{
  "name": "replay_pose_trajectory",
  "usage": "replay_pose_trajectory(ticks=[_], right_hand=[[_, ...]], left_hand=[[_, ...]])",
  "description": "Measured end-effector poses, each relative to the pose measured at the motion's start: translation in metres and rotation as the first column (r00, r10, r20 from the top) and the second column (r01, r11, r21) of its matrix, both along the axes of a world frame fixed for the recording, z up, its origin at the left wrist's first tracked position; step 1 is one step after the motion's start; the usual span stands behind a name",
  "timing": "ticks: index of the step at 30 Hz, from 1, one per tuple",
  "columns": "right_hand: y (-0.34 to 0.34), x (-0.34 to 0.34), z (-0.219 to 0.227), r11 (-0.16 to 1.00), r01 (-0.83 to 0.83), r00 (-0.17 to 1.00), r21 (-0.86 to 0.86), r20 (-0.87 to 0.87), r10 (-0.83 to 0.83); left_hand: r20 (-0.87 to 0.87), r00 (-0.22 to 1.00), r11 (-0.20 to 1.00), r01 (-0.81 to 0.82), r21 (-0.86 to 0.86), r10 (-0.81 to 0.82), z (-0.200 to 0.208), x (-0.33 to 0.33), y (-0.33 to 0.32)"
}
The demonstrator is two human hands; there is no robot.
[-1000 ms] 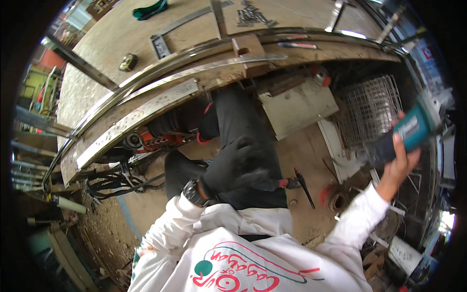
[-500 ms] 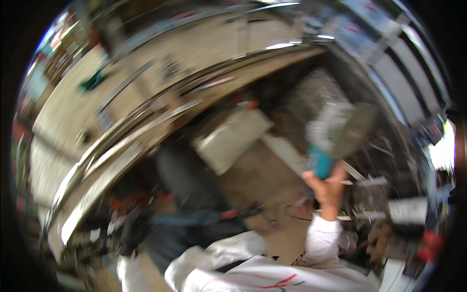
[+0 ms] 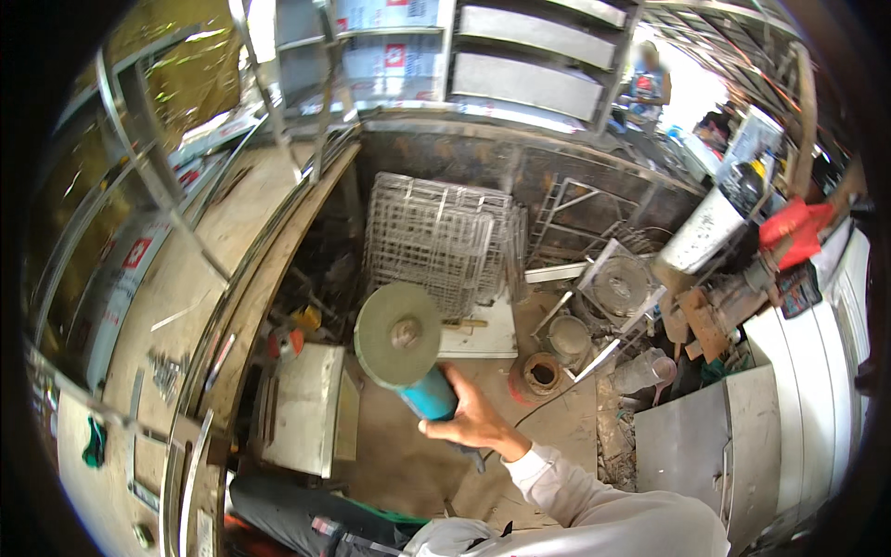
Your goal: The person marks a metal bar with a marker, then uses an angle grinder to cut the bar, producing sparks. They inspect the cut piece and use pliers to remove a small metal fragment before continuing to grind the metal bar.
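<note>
My right hand (image 3: 475, 420) is wrapped around the teal body of an angle grinder (image 3: 429, 397), holding it up over the floor. The grinder's large round greenish-grey disc (image 3: 385, 325) faces up toward me and hides the tool's head behind it. Thumb and fingers press on opposite sides of the body. A dark cord trails below the hand. No part of my left hand shows. At the lower left, my dark-trousered leg (image 3: 278, 506) reaches beneath the bench edge.
To the left runs a wooden workbench (image 3: 121, 371) with metal frames, small hardware and a green object. Wire racks (image 3: 432, 237) lean ahead. Right of them are a round metal burner (image 3: 622, 286), scrap and a grey metal box (image 3: 682, 436). A pale box (image 3: 302, 408) stands beside the bench. Far right, a person (image 3: 648, 79) appears.
My view has swung right and steadied. The grinder is now left of centre, its disc turned toward me. My left arm, seen earlier at the lower left, has left the picture.
</note>
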State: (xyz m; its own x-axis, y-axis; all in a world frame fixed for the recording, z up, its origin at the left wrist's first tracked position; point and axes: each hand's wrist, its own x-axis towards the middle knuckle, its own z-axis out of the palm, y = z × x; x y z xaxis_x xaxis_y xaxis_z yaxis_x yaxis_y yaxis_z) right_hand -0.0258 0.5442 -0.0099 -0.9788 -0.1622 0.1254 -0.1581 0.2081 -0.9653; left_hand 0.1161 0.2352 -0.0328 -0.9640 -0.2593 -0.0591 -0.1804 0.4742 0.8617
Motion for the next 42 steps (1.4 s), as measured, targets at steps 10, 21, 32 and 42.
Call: replay_pose_trajectory(ticks=[10, 21, 32, 42], right_hand=[[-0.006, 0.009, -0.017, 0.999, -0.041, 0.996, -0.018, 0.078, 0.042], [-0.054, 0.036, -0.024, 0.944, -0.092, 0.969, -0.316, 0.189, 0.158], [-0.068, 0.049, -0.016, 0.913, -0.283, 0.934, -0.294, 0.131, 0.331], [-0.061, 0.051, -0.019, 0.912, -0.257, 0.936, -0.318, 0.153, 0.317]], left_hand=[[0.043, 0.997, 0.994, -0.072, 0.080, 0.069, -0.003, -0.007, 0.044], [0.182, 0.552, 0.557, -0.830, 0.023, 0.814, -0.007, 0.289, -0.062], [-0.174, 0.649, 0.645, -0.616, 0.453, 0.741, 0.049, 0.273, -0.092], [0.097, 0.883, 0.886, -0.446, -0.128, 0.459, 0.026, 0.260, -0.059]])
